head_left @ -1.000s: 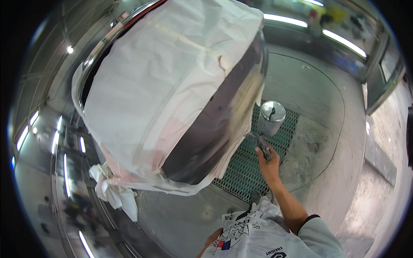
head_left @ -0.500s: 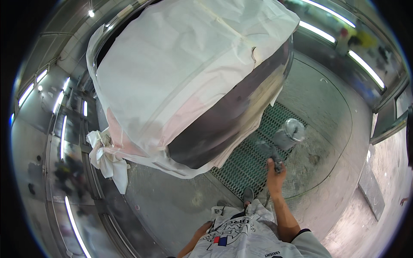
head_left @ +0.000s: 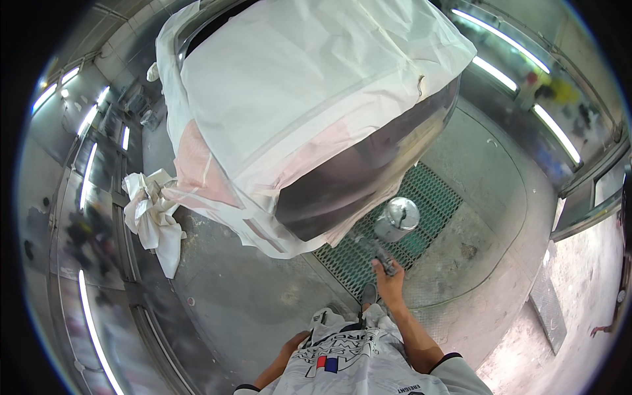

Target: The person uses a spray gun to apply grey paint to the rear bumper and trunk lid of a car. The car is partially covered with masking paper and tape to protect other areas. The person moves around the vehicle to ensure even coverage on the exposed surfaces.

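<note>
My right hand (head_left: 390, 280) is wrapped round the grip of a spray gun (head_left: 378, 253), whose silver paint cup (head_left: 401, 218) shows beyond the fingers. The gun sits to the right of a vehicle's dark painted panel (head_left: 342, 187), apart from it, with the nozzle end hard to make out. White and pinkish masking paper (head_left: 296, 85) covers the vehicle above and around that panel. Down by my waist, my left hand (head_left: 297, 340) rests against my patterned white shirt (head_left: 349, 352), its fingers hidden.
Green floor grating (head_left: 434, 197) runs beneath the gun, beside grey floor. Crumpled masking paper (head_left: 155, 224) hangs at the vehicle's left corner. Metal walls with bright tube lights (head_left: 92, 322) stand on both sides. A doorway (head_left: 592, 263) opens at the right, and a hose line curves over the floor.
My right hand and the spray gun have moved left and slightly down in the view. The vehicle appears shifted right as my head has turned a little.
</note>
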`<state>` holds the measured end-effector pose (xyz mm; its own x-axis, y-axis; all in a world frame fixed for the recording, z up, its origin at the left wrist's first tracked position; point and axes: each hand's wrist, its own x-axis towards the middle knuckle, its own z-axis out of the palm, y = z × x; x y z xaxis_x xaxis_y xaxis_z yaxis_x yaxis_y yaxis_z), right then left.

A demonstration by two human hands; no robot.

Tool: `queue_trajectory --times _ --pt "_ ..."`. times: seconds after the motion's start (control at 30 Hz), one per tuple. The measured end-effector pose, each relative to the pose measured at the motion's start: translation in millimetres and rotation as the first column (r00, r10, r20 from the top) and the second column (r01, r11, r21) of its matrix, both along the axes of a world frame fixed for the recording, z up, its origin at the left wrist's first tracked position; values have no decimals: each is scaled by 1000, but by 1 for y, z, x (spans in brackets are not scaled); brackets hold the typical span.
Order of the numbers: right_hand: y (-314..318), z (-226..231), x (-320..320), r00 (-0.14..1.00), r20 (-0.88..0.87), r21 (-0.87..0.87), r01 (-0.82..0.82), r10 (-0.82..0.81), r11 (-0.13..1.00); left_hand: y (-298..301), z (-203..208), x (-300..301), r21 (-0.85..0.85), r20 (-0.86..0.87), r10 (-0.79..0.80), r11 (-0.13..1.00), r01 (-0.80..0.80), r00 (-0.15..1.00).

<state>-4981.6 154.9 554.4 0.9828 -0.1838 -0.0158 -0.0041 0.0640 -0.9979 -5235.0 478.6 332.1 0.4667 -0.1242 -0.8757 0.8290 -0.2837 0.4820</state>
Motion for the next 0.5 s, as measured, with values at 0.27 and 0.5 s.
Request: queue_trajectory --times 0.27,0.5 --pt "16 1 -24 996 -68 27 -58 60 998 31 -20 -45 -30 -18 -34 999 33 999" --pt "16 -2 -13 874 216 -51 456 -436 888 45 -28 -61 -41 -25 -48 998 47 999"
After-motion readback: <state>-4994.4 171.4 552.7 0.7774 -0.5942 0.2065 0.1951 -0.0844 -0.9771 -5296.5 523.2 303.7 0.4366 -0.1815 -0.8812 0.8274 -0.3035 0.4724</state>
